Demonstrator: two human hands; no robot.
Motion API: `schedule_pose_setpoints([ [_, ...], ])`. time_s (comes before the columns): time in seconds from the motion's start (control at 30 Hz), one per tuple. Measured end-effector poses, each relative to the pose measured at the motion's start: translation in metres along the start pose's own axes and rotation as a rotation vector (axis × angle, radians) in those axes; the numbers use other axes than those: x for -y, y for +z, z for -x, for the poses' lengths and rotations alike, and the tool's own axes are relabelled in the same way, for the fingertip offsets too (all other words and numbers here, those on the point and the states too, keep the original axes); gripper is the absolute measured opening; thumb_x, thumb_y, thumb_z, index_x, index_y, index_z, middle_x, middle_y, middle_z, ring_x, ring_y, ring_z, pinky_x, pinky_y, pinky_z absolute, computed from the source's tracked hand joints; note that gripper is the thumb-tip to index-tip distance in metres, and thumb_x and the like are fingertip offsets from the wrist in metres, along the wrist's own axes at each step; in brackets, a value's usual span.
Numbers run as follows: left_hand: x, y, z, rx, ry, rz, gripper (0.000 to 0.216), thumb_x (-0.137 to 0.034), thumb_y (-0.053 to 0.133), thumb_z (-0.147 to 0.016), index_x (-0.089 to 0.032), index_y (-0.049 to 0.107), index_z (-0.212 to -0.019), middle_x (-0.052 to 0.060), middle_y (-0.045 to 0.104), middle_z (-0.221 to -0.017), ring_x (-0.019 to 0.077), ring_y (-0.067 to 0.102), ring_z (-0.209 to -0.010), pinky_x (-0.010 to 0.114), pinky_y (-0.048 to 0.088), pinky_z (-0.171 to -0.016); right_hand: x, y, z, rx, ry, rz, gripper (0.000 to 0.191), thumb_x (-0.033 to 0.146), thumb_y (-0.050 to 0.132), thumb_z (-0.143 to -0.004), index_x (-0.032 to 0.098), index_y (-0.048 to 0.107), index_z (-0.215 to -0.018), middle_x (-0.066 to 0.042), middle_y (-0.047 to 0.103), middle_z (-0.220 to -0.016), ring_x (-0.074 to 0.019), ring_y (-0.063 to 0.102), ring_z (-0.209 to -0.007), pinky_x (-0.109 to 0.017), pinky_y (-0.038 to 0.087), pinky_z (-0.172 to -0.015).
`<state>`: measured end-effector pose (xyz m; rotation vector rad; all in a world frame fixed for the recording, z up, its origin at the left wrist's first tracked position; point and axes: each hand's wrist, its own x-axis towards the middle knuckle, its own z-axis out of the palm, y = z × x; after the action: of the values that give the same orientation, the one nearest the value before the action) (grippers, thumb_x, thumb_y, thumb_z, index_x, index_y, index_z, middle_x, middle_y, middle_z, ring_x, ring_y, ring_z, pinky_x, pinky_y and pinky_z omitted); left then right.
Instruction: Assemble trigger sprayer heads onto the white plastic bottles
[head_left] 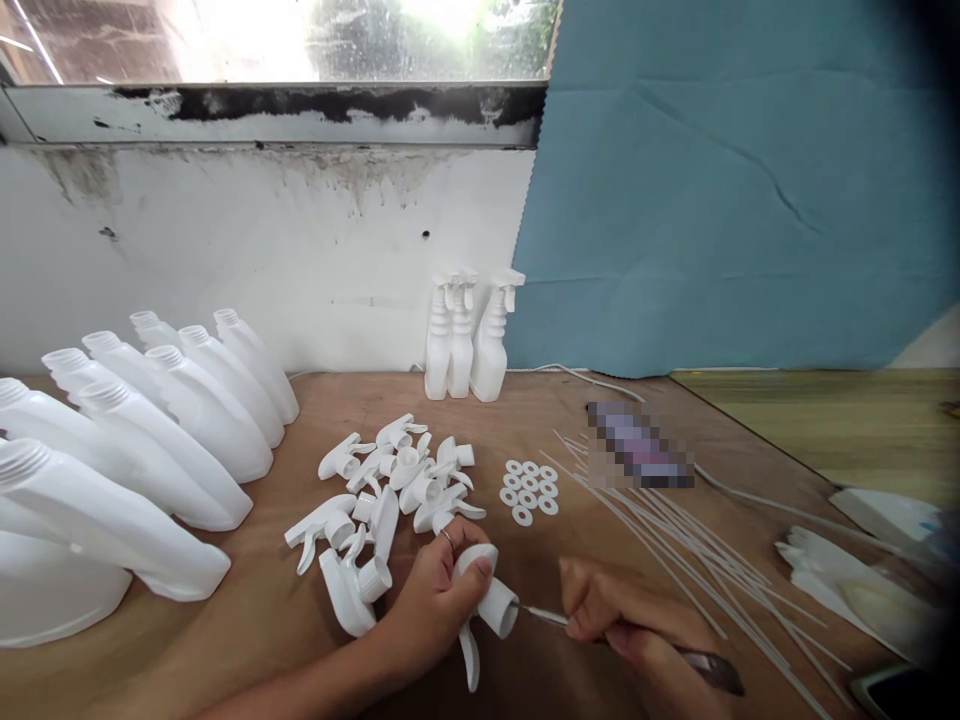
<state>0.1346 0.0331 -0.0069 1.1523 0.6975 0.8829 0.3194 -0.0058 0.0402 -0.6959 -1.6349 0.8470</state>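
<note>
My left hand [435, 600] is closed around a white trigger sprayer head [484, 605], its screw cap pointing right. My right hand [619, 615] pinches a thin metal tool [544, 616], probably tweezers, whose tip points at the cap's opening. A pile of white sprayer heads [390, 490] lies just beyond my left hand. Small white ring washers [529, 492] sit in a cluster to the pile's right. Thin white dip tubes [690, 545] are fanned out on the table right of my right hand.
Several empty white bottles [142, 450] lie in rows at the left. Three assembled spray bottles [469, 335] stand against the back wall. A blurred-out object [637, 450] and a white cable [600, 383] lie at the back right. White plastic bags [855, 585] sit at the right edge.
</note>
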Motion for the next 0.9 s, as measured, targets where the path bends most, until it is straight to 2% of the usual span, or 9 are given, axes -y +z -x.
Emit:
schedule_pose_setpoints([
  [0.1,0.002,-0.001,-0.002,0.009,-0.040,0.089,0.041,-0.056,0.060,-0.080,-0.017,0.045,-0.085,-0.006,0.041,-0.065,0.0060,0.035,-0.052,0.019,0.031,-0.050,-0.007,0.002,0.004,-0.071,0.087,-0.193,0.029,0.029,0.048,-0.091,0.018,0.062,-0.067,-0.002,0.049,-0.055,-0.0139,0.043,-0.051,-0.026,0.035,-0.045],
  [0.17,0.004,-0.002,-0.004,-0.049,-0.079,0.134,0.043,-0.057,0.061,-0.078,-0.018,0.044,-0.086,-0.007,0.041,-0.061,0.0057,0.034,-0.048,0.018,0.029,-0.046,-0.009,0.006,0.006,-0.065,0.061,-0.170,0.028,0.028,0.047,-0.092,0.018,0.063,-0.071,-0.002,0.050,-0.057,-0.0144,0.045,-0.052,-0.026,0.036,-0.046],
  [0.37,-0.002,0.000,-0.007,-0.165,-0.173,0.222,0.043,-0.057,0.061,-0.075,-0.020,0.043,-0.086,-0.008,0.041,-0.053,0.0061,0.033,-0.042,0.019,0.023,-0.041,-0.009,0.015,0.008,0.101,-0.263,0.230,0.022,0.022,0.040,-0.095,0.021,0.061,-0.100,-0.005,0.058,-0.076,-0.0158,0.055,-0.065,-0.028,0.047,-0.057],
  [0.43,-0.007,0.001,-0.006,-0.197,-0.171,0.246,0.041,-0.056,0.060,-0.076,-0.019,0.043,-0.085,-0.008,0.043,-0.054,0.0063,0.035,-0.045,0.019,0.025,-0.043,-0.012,0.016,0.010,0.188,-0.301,0.426,0.026,0.017,0.043,-0.090,0.020,0.058,-0.111,-0.009,0.063,-0.094,-0.0194,0.061,-0.084,-0.032,0.053,-0.071],
  [0.5,-0.011,0.003,-0.004,-0.215,-0.155,0.256,0.041,-0.055,0.060,-0.077,-0.018,0.044,-0.084,-0.007,0.045,-0.057,0.0065,0.039,-0.048,0.019,0.029,-0.046,-0.017,0.016,0.012,0.245,-0.338,0.599,0.037,0.012,0.045,-0.084,0.016,0.055,-0.119,-0.015,0.060,-0.119,-0.0245,0.056,-0.110,-0.039,0.051,-0.088],
  [0.57,-0.011,0.003,-0.004,-0.225,-0.129,0.256,0.042,-0.055,0.061,-0.077,-0.018,0.044,-0.084,-0.006,0.048,-0.059,0.0065,0.041,-0.051,0.018,0.032,-0.048,-0.022,0.014,0.013,0.271,-0.420,0.680,0.044,0.007,0.044,-0.082,0.013,0.053,-0.124,-0.017,0.054,-0.132,-0.0267,0.050,-0.122,-0.043,0.048,-0.095],
  [0.67,-0.007,0.002,-0.004,-0.227,-0.129,0.234,0.043,-0.056,0.062,-0.076,-0.018,0.045,-0.089,-0.006,0.050,-0.059,0.0055,0.039,-0.045,0.017,0.029,-0.042,-0.024,0.010,0.015,0.302,-0.486,0.693,0.045,0.004,0.042,-0.083,0.012,0.053,-0.126,-0.017,0.059,-0.131,-0.0266,0.053,-0.121,-0.045,0.050,-0.094],
  [0.8,0.001,0.001,-0.005,-0.186,-0.155,0.183,0.045,-0.059,0.058,-0.078,-0.020,0.043,-0.095,-0.008,0.049,-0.055,0.0049,0.031,-0.033,0.016,0.020,-0.029,-0.014,-0.002,0.017,0.152,-0.460,0.661,0.037,0.015,0.037,-0.091,0.016,0.059,-0.121,-0.015,0.068,-0.117,-0.0267,0.063,-0.110,-0.045,0.054,-0.089],
  [0.9,0.004,0.001,-0.005,-0.191,-0.145,0.170,0.045,-0.059,0.057,-0.078,-0.020,0.043,-0.096,-0.008,0.049,-0.053,0.0049,0.032,-0.031,0.014,0.022,-0.027,-0.011,-0.020,0.019,0.028,-0.334,0.682,0.036,0.017,0.036,-0.092,0.022,0.066,-0.112,-0.012,0.071,-0.111,-0.0272,0.066,-0.105,-0.046,0.053,-0.090],
])
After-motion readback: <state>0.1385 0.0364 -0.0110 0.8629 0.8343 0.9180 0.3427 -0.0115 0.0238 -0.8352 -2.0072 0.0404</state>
